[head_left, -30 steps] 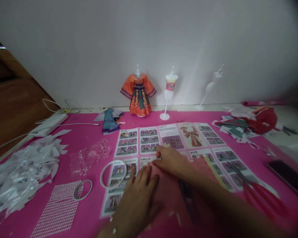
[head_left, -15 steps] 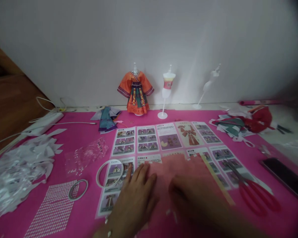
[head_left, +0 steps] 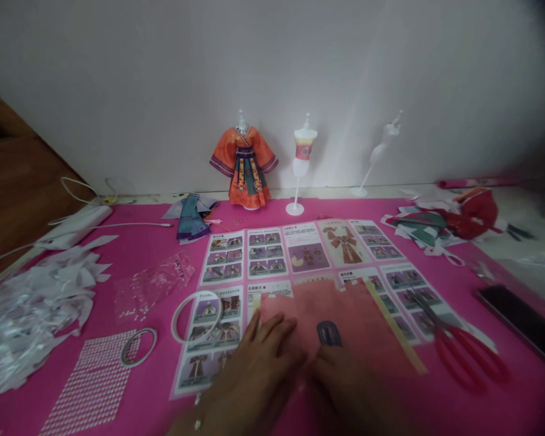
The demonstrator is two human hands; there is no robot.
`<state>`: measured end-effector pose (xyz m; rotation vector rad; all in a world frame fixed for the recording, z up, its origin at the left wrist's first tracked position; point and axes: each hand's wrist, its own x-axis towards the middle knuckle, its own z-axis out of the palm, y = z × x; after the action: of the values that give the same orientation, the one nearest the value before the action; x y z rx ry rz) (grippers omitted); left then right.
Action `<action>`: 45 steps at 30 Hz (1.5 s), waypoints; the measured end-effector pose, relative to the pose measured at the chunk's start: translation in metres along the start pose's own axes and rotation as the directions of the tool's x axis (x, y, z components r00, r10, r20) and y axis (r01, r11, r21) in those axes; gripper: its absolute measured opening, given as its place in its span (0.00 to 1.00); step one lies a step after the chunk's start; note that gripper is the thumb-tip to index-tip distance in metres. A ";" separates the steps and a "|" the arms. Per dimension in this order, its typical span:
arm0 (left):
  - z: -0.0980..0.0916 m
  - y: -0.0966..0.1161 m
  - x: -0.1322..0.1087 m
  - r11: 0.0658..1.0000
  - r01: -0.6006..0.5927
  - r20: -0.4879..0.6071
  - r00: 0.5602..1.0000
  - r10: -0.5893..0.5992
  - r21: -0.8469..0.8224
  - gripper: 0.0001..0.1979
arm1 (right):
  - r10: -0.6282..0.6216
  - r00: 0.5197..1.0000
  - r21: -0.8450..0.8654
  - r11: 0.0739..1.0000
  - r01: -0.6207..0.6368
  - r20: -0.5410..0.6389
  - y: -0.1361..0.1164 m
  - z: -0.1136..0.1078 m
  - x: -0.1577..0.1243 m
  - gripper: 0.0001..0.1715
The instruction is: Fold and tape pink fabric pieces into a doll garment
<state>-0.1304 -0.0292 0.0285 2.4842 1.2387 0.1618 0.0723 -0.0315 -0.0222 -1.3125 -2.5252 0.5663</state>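
Note:
A sheet of coral-pink fabric [head_left: 358,327] with a yellow strip along its right side lies over printed instruction sheets [head_left: 306,242]. My left hand [head_left: 263,357] rests on the fabric's left part with its fingers stretched out, and its thumb side comes close to my right hand. My right hand [head_left: 333,378] is closed at the fabric's near edge; blur and shadow hide what its fingers grip. Right beyond those fingers is a small dark blue rounded piece [head_left: 329,333], its kind unclear. Red-handled scissors [head_left: 458,345] lie to the right.
At the back stand a mannequin in an orange robe [head_left: 245,163], a mannequin with a pink band [head_left: 303,154] and a bare one [head_left: 381,148]. Tape rolls [head_left: 138,348], a gem sheet [head_left: 91,381] and white scraps [head_left: 40,309] lie left. A phone [head_left: 522,321] lies right.
My right hand has drawn down toward me, so the dark blue piece and more fabric show. The left hand has shifted slightly right and down. The view has moved a little.

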 end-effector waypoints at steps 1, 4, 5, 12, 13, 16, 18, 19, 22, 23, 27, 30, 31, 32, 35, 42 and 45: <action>0.000 0.000 0.000 1.000 0.003 -0.006 1.000 -0.003 -0.001 0.21 | -0.002 1.000 -0.012 1.000 0.002 -0.009 0.000 0.001 0.000 0.12; 0.001 0.000 -0.001 1.000 0.005 -0.020 1.000 -0.005 -0.006 0.22 | -0.034 0.999 -0.036 0.999 0.033 -0.026 0.003 0.006 0.000 0.11; 0.001 0.001 0.000 1.000 0.003 -0.023 1.000 -0.003 -0.007 0.22 | -0.053 0.998 -0.044 0.998 0.052 -0.026 0.003 0.007 0.000 0.11; 0.000 0.001 0.001 1.000 0.003 0.006 1.000 -0.003 0.005 0.23 | -0.012 0.999 -0.068 0.998 0.009 -0.043 0.002 0.015 -0.003 0.11; -0.001 0.001 0.001 1.000 0.001 0.003 1.000 -0.001 0.007 0.23 | 0.007 0.999 -0.068 0.998 -0.010 -0.043 0.002 0.016 -0.003 0.10; -0.001 0.001 0.001 1.000 0.001 0.006 1.000 -0.001 0.012 0.21 | 0.037 0.999 -0.054 0.998 -0.039 -0.034 0.002 0.017 -0.004 0.05; -0.001 0.001 0.000 1.000 0.003 0.010 1.000 -0.003 0.015 0.21 | 0.042 0.998 -0.050 0.998 -0.044 -0.038 0.001 0.017 -0.003 0.05; -0.001 0.001 0.000 1.000 0.002 0.012 1.000 -0.003 0.015 0.22 | 0.036 0.999 -0.048 0.998 -0.037 -0.037 0.001 0.018 -0.003 0.05; 0.000 0.001 0.000 1.000 0.007 0.016 1.000 -0.007 0.016 0.23 | 0.010 0.999 -0.047 0.999 -0.012 -0.036 0.001 0.017 -0.002 0.07; 0.000 0.001 -0.001 1.000 0.007 0.016 1.000 -0.007 0.015 0.23 | -0.011 0.999 -0.049 0.999 0.009 -0.036 0.001 0.017 -0.002 0.08; 0.000 0.001 0.000 1.000 -0.001 0.009 1.000 0.001 0.013 0.22 | -0.162 0.985 -0.090 0.984 0.156 -0.056 0.000 0.010 -0.001 0.11; -0.001 0.002 0.001 1.000 0.003 0.008 1.000 -0.003 0.017 0.20 | -0.243 0.963 -0.136 0.965 0.226 -0.120 0.000 0.006 -0.002 0.12; -0.002 0.002 0.001 1.000 0.001 0.003 1.000 -0.001 0.020 0.19 | -0.260 0.957 -0.146 0.959 0.241 -0.131 -0.001 0.006 -0.003 0.11; -0.002 0.002 0.002 1.000 -0.003 -0.001 1.000 0.003 0.022 0.19 | -0.268 0.955 -0.150 0.957 0.248 -0.129 0.000 0.007 -0.004 0.10; -0.001 0.002 0.002 1.000 -0.007 0.000 1.000 0.007 0.024 0.17 | -0.272 0.959 -0.139 0.956 0.259 -0.079 0.000 0.013 -0.006 0.07; 0.003 0.000 0.000 1.000 -0.001 0.015 1.000 0.001 0.016 0.22 | 0.007 1.000 0.197 0.980 -0.013 0.030 0.005 -0.019 0.005 0.08; 0.003 0.001 0.000 1.000 0.021 0.046 0.999 -0.021 0.014 0.24 | 0.205 0.975 0.287 0.932 -0.221 0.086 0.011 -0.050 0.025 0.07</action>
<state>-0.1290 -0.0306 0.0261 2.4712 1.2506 0.0897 0.0848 0.0064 0.0191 -1.4783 -2.2384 0.9954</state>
